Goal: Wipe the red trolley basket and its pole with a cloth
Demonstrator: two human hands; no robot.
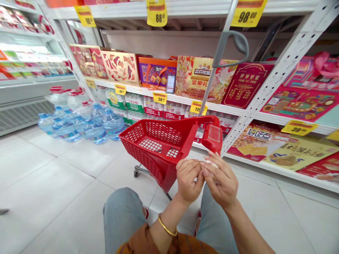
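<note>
My left hand (pixel 188 178) is closed, its fingers curled in and meeting those of my right hand. My right hand (pixel 221 179) is also closed, with thumb and fingers pinched together. A small whitish bit shows between the fingers, too hidden to name. Both hands are above my knees, just in front of a red plastic shopping cart (pixel 159 141). The cart's basket has a lattice wall and holds nothing that I can see. Its red handle piece (pixel 212 135) rises just beyond my right fingertips.
White shelving (pixel 238 110) stands ahead, with gift boxes (pixel 194 77) above packs of bottled water (pixel 153 107). Large water bottles (pixel 92 128) stand on the floor at left, near a refrigerated case (pixel 31 102). A grey hook (pixel 230 49) on a pole rises behind the cart.
</note>
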